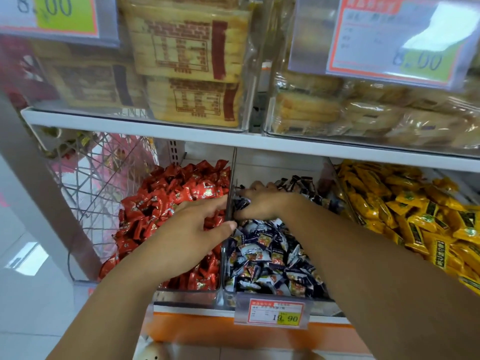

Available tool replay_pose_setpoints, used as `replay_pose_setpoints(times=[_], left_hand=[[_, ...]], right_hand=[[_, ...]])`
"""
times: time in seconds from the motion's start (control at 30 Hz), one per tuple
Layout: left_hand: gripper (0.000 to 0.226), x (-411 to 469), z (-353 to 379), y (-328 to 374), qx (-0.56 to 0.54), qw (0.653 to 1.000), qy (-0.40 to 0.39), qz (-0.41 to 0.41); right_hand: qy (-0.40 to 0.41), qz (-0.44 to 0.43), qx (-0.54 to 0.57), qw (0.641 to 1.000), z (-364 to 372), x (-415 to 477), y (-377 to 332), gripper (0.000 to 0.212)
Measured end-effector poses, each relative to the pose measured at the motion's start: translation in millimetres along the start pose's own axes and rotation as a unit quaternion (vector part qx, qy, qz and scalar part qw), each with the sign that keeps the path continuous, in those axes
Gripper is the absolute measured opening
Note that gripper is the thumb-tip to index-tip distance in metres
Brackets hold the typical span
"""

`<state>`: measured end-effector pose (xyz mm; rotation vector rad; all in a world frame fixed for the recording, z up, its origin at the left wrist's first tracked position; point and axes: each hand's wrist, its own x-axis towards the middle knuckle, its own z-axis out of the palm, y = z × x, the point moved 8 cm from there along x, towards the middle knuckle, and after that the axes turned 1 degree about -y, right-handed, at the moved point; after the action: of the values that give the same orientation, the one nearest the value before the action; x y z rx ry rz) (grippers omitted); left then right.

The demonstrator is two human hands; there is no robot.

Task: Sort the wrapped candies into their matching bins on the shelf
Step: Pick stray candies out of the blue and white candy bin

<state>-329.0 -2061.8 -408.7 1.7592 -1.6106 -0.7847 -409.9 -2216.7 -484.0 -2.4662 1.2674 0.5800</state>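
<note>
Wrapped candies, three sorts, in clear bins side by side on the lower shelf (207,331): red candies (166,193) toward the left end, dark blue candies (267,255) in the middle, yellow candies (405,209) toward the right end.

- Left hand (192,229): back up, over the red candies, fingers stretched toward the bin wall (232,178) between red and blue, thumb tip touching that wall. Grip: palm hidden, cannot tell whether it holds anything.
- Right hand (262,201): in the middle bin, toward the rear and just beside the same wall. Grip: fingers curled, clamped on a few dark blue candies.
- Price tag (271,314): front edge of the lower shelf, below the middle bin, marked 19.90.
- Upper shelf (181,137): clear boxes of packaged biscuits (187,61).
- Wire basket (104,178): beyond the left end.
</note>
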Motion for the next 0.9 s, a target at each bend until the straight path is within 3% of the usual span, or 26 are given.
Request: replay_pose_setpoints(times=[0.1, 0.23, 0.47, 0.6, 0.67, 0.73, 0.83, 0.9], left_hand=[[0.041, -1, -2, 3, 0.003, 1.000, 0.002, -0.004], [0.037, 0, -2, 0, -0.002, 1.000, -0.007, -0.019], [0.050, -1, -2, -8, 0.010, 0.999, 0.006, -0.031], [0.051, 0, -1, -7, 0.003, 1.000, 0.005, -0.029], [0.050, 1, -1, -7, -0.003, 1.000, 0.004, -0.031], [0.051, 1, -1, -7, -0.006, 0.999, 0.003, -0.032], [0.049, 1, -1, -7, -0.005, 1.000, 0.001, -0.030], [0.049, 1, -1, -7, -0.004, 1.000, 0.002, -0.029]], right_hand=[[-0.039, -0.020, -0.066, 0.997, 8, -14, -2, 0.072], [-0.039, -0.053, -0.073, 0.995, 22, -44, 3, 0.052], [-0.009, -0.058, -0.098, 0.993, 25, -86, 17, 0.045], [0.030, -0.090, -0.011, 0.995, 2, -101, 12, 0.041], [0.113, -0.059, 0.056, 0.990, -33, -94, 23, 0.033], [0.157, 0.027, 0.043, 0.986, -57, -79, 46, 0.031], [0.144, 0.051, -0.009, 0.988, -58, -56, 53, 0.027], [0.085, 0.041, -0.034, 0.995, -41, -41, 48, 0.046]])
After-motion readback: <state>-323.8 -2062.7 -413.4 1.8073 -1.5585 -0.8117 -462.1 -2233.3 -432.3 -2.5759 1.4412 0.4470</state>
